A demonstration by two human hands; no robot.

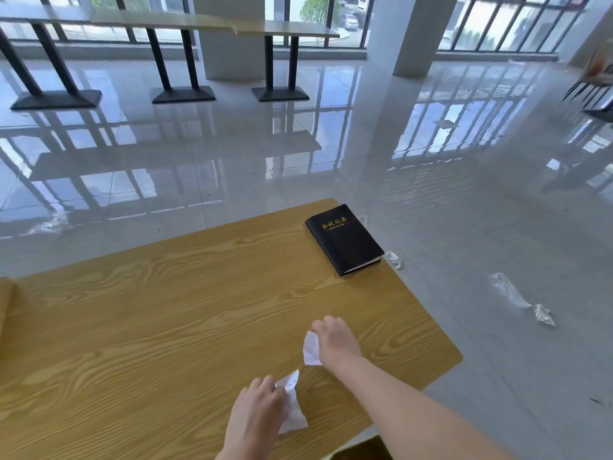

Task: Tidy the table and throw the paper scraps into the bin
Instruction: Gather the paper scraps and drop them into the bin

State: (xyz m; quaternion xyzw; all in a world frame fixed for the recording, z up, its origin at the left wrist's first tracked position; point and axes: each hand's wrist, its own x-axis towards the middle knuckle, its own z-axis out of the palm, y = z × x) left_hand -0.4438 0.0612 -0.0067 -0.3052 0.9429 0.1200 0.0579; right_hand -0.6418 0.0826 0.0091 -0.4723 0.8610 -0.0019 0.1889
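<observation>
The table (166,310) stands in front, its right edge running away toward the far right corner, where a notebook (345,239) lies flat. On the near part of the table, toward the right, the left hand (255,416) holds the near scrap (292,406) at its right side. Just beyond, the far scrap (311,348) sits against the left side of the right hand (335,340).

On the floor, a crumpled bit (394,259) lies just off the table's right edge beside the notebook. A wrapper (509,290) and a wad (544,314) lie farther right. More litter (49,224) lies beyond the table's left end. Long tables (166,19) line the windows behind, with a pillar (408,31) to their right.
</observation>
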